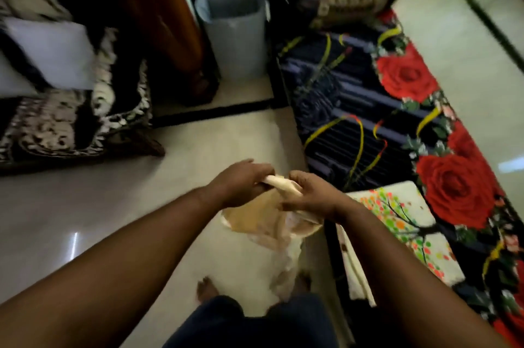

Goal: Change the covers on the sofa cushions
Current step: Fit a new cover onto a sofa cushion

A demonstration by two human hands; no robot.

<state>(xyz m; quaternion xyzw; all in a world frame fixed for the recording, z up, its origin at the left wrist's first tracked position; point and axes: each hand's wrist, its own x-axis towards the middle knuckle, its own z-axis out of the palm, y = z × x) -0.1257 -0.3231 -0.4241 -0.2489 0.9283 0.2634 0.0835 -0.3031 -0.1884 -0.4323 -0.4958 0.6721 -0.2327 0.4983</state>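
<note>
- Hands at centre: left hand (241, 182) and right hand (307, 196) each pinch the top edge of a limp cream fabric cushion cover (266, 223), which hangs above the pale tiled floor (85, 206).
- Progress looks early or midway: a bare white cushion (54, 54) waits on the black-and-white patterned sofa (56, 126), well apart.
- A cream cover printed with a colourful tree (402, 231) lies on the dark rose-patterned rug (397, 98), just beside the person.
- A grey plastic bin (235, 27) stands beyond; nothing blocks the way.

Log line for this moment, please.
stage: handling cover | left hand: grips cream cushion cover | right hand: grips same cover | cover hangs over floor | tree-print cushion: on rug
</note>
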